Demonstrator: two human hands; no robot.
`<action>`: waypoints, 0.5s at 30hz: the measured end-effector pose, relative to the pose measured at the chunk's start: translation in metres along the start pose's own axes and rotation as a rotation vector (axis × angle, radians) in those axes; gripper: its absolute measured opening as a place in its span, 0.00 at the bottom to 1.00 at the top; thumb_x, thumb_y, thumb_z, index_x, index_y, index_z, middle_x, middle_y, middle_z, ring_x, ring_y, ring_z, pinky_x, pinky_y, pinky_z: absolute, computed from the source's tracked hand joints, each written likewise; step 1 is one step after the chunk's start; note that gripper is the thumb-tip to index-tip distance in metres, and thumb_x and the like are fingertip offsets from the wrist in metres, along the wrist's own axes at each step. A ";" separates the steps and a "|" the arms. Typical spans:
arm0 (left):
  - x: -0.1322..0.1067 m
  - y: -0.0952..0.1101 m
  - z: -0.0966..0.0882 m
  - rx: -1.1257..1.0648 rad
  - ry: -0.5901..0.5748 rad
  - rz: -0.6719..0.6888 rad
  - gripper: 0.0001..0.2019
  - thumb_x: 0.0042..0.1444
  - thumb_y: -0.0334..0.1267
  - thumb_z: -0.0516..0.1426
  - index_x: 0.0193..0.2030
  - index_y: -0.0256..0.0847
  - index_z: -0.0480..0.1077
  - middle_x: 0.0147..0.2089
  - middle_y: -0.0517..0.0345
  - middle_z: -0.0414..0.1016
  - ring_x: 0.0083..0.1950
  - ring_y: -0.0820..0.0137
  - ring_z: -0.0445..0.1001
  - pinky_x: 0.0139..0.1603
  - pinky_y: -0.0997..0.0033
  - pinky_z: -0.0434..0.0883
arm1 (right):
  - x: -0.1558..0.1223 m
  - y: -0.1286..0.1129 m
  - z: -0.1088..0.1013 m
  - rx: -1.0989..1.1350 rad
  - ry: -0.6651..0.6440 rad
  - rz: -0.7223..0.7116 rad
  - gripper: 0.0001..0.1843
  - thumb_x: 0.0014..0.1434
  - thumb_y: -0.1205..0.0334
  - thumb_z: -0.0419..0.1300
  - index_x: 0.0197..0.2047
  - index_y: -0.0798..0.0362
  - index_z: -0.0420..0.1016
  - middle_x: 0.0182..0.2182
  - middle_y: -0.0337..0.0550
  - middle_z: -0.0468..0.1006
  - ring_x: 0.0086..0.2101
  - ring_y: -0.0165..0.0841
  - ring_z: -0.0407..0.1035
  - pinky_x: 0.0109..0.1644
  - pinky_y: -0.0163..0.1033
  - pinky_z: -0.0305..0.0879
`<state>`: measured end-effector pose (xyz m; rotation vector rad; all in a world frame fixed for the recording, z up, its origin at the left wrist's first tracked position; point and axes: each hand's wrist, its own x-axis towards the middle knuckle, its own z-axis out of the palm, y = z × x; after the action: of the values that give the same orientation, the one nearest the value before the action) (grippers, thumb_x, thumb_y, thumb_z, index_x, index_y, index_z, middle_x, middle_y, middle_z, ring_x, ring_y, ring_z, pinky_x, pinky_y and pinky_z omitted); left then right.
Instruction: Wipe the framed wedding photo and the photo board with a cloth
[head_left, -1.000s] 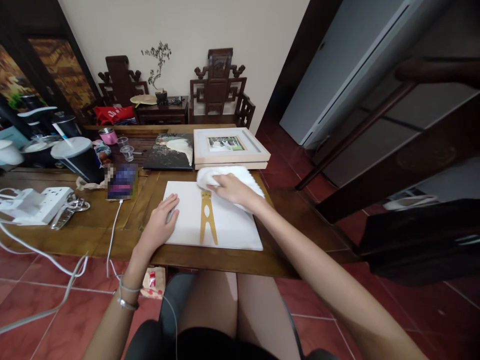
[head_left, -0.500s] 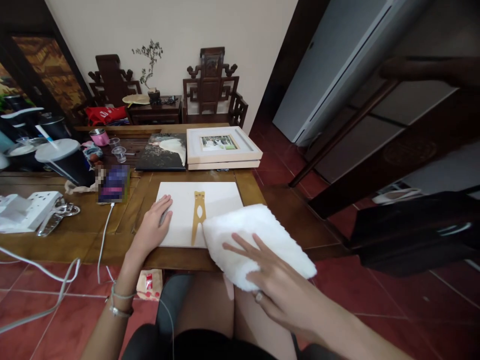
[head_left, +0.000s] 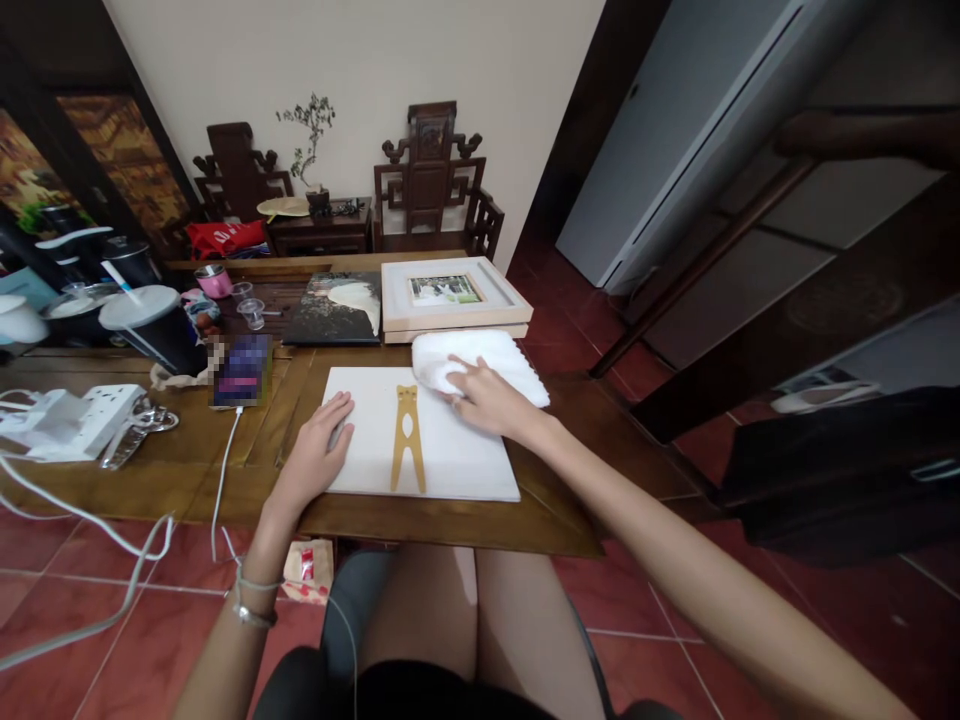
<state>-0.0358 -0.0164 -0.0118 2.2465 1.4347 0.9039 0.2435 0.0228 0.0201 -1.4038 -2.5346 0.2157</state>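
Note:
A flat white panel [head_left: 457, 470] lies on the wooden table, with a gold-coloured forked piece [head_left: 407, 440] on its middle, two legs towards me. My left hand [head_left: 319, 445] rests on the panel's left edge, fingers stretched out and holding nothing. Bunched under the fingers of my right hand [head_left: 484, 395] is part of a fluffy white cloth [head_left: 517, 370]. The cloth lies over the panel's far right corner and spreads past its edge, hiding that corner. My right fingertips press into its folded left part.
Behind the panel lie a framed photo [head_left: 457, 290] on a second frame and a dark picture panel [head_left: 335, 308]. To the left are a phone [head_left: 240, 370] on a cable, a lidded cup [head_left: 154, 325], a power strip [head_left: 101, 415] and a pink cup [head_left: 214, 281].
My right hand has carried the cloth from the panel's near right corner to its far right corner, uncovering the forked piece's right leg. My left hand stays on the panel's left edge.

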 end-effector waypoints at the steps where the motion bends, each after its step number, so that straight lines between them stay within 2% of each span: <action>1: 0.000 0.000 0.000 -0.001 0.001 -0.001 0.21 0.62 0.40 0.49 0.57 0.29 0.69 0.64 0.40 0.66 0.67 0.59 0.61 0.69 0.54 0.56 | -0.001 0.000 0.000 0.000 -0.003 0.000 0.13 0.57 0.75 0.48 0.39 0.58 0.72 0.44 0.58 0.77 0.64 0.49 0.53 0.62 0.62 0.50; 3: 0.000 0.001 -0.001 0.002 0.004 0.002 0.21 0.62 0.40 0.49 0.57 0.29 0.69 0.63 0.39 0.66 0.67 0.59 0.62 0.69 0.54 0.56 | -0.012 -0.006 0.001 0.001 -0.017 -0.012 0.12 0.56 0.75 0.49 0.38 0.57 0.72 0.46 0.59 0.77 0.64 0.49 0.53 0.63 0.63 0.50; 5: 0.000 0.002 -0.001 0.007 0.006 0.011 0.21 0.62 0.39 0.49 0.57 0.29 0.69 0.63 0.39 0.67 0.67 0.59 0.62 0.69 0.54 0.57 | -0.034 -0.018 0.003 0.015 -0.024 -0.040 0.11 0.54 0.75 0.51 0.35 0.55 0.73 0.50 0.57 0.76 0.64 0.49 0.52 0.64 0.63 0.49; 9: 0.000 0.003 -0.001 0.017 0.002 0.018 0.21 0.62 0.39 0.49 0.57 0.30 0.70 0.63 0.39 0.66 0.67 0.58 0.62 0.68 0.50 0.57 | -0.097 -0.054 0.004 0.081 -0.045 -0.117 0.13 0.49 0.76 0.53 0.31 0.51 0.73 0.61 0.49 0.67 0.65 0.47 0.48 0.67 0.64 0.44; 11: 0.000 0.003 0.000 0.019 0.003 0.020 0.20 0.63 0.39 0.49 0.57 0.31 0.69 0.63 0.40 0.66 0.67 0.58 0.62 0.68 0.50 0.57 | -0.125 -0.072 0.001 0.102 -0.079 -0.142 0.14 0.47 0.78 0.52 0.29 0.52 0.73 0.64 0.47 0.63 0.67 0.47 0.43 0.68 0.65 0.41; 13: 0.000 0.002 0.001 0.023 0.003 0.020 0.21 0.63 0.39 0.49 0.58 0.32 0.69 0.64 0.40 0.66 0.67 0.59 0.61 0.68 0.50 0.57 | -0.142 -0.086 -0.005 0.119 -0.117 -0.157 0.16 0.44 0.79 0.51 0.30 0.52 0.74 0.66 0.47 0.59 0.67 0.47 0.39 0.68 0.66 0.40; 15: 0.000 0.001 0.001 0.026 -0.002 0.017 0.21 0.63 0.40 0.49 0.58 0.31 0.69 0.64 0.40 0.66 0.67 0.58 0.61 0.69 0.51 0.57 | -0.144 -0.090 -0.013 0.138 -0.135 -0.150 0.18 0.43 0.81 0.50 0.30 0.53 0.74 0.66 0.48 0.59 0.67 0.46 0.41 0.68 0.64 0.42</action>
<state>-0.0343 -0.0171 -0.0125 2.2811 1.4361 0.8936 0.2474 -0.1475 0.0348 -1.1801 -2.6606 0.4634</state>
